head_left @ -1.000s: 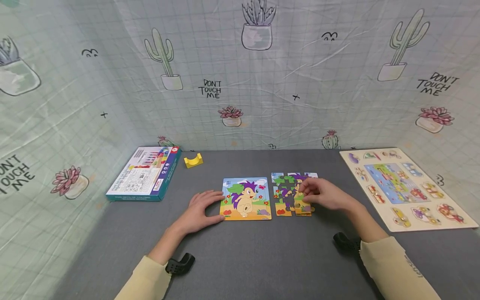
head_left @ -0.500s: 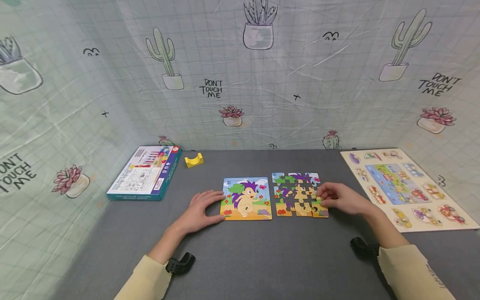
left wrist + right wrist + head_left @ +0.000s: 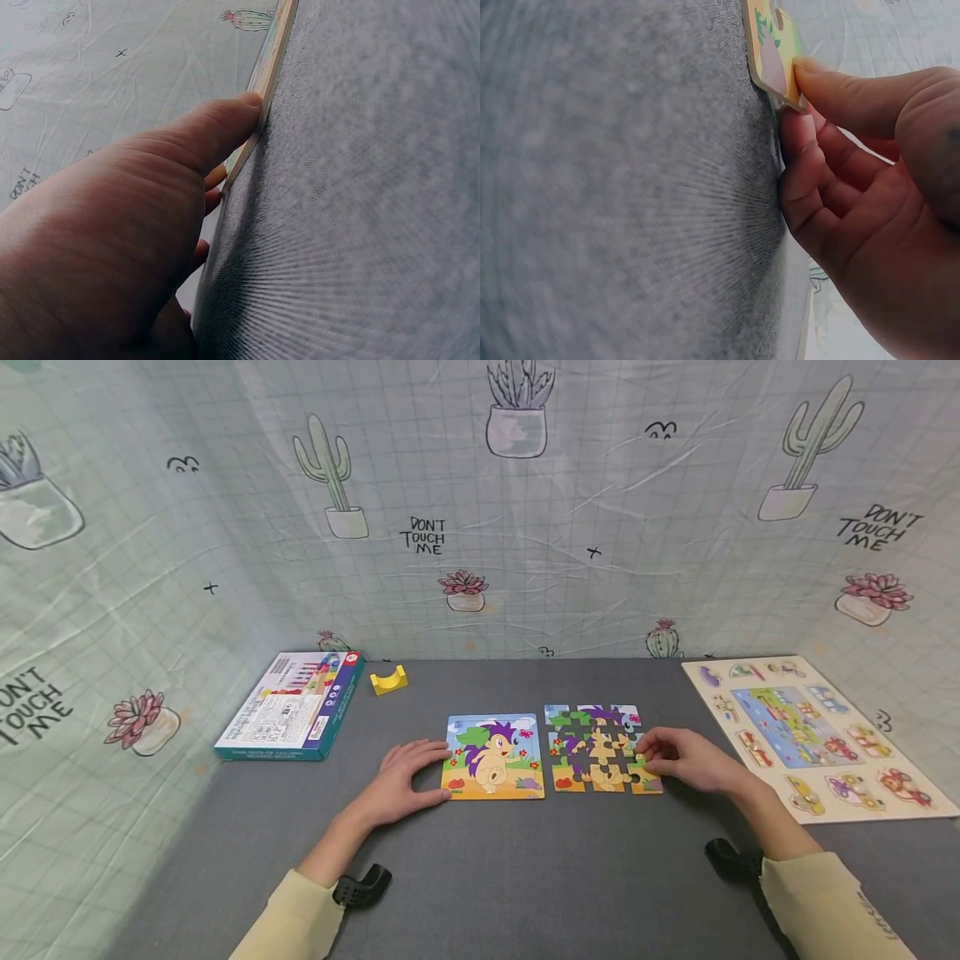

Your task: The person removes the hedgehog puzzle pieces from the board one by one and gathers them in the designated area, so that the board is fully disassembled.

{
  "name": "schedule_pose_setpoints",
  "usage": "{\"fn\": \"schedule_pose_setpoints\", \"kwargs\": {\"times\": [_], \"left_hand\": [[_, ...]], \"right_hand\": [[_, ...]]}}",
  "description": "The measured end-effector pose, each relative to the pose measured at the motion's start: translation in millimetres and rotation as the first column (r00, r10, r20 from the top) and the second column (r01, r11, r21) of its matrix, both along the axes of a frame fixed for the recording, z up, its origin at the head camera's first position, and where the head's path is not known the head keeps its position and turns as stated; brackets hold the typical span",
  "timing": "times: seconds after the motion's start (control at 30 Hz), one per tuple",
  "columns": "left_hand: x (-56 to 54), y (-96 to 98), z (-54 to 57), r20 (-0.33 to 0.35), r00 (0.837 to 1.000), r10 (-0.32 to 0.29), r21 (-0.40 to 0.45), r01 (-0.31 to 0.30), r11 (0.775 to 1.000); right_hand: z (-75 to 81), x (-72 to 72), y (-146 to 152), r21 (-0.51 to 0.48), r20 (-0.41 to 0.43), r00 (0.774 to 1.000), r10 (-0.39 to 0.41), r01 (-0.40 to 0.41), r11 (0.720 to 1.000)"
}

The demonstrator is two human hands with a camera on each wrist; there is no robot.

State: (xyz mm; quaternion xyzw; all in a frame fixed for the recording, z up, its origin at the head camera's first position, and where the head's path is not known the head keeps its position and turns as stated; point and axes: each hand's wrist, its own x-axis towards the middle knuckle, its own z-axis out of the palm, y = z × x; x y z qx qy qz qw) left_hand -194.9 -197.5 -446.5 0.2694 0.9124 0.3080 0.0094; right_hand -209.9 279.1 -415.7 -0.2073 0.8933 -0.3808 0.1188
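My left hand (image 3: 405,782) lies beside the square hedgehog picture board (image 3: 492,758), its spread thumb and fingertips touching the board's left edge. The left wrist view has the thumb (image 3: 217,131) against the board's thin edge (image 3: 247,154). To the right, a hedgehog jigsaw (image 3: 600,745) lies in loosely spaced pieces, with gaps showing the grey table. At its lower right corner my right hand (image 3: 693,762) pinches a jigsaw piece (image 3: 648,783). Seen from the right wrist, that corner piece (image 3: 771,64) bears a purple shape and green leaves, with the thumb on its face.
A teal-edged box (image 3: 288,706) lies at the back left, with a yellow arch-shaped block (image 3: 388,681) near it. A large wooden peg-puzzle board (image 3: 813,739) lies at the right, close to my right forearm. Patterned cloth (image 3: 480,510) walls in the grey table.
My right hand has carried the corner piece rightward from over the middle of the jigsaw to its lower right, then shifted it slightly further right. The left hand has stayed put.
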Motion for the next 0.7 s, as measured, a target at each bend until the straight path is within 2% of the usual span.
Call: {"fn": "schedule_pose_setpoints", "kwargs": {"times": [0.7], "left_hand": [[-0.4, 0.5, -1.4, -0.006, 1.000, 0.006, -0.004, -0.006, 1.000]], "right_hand": [[0.6, 3.1, -1.3, 0.050, -0.031, 0.998, -0.046, 0.047, 0.998]]}}
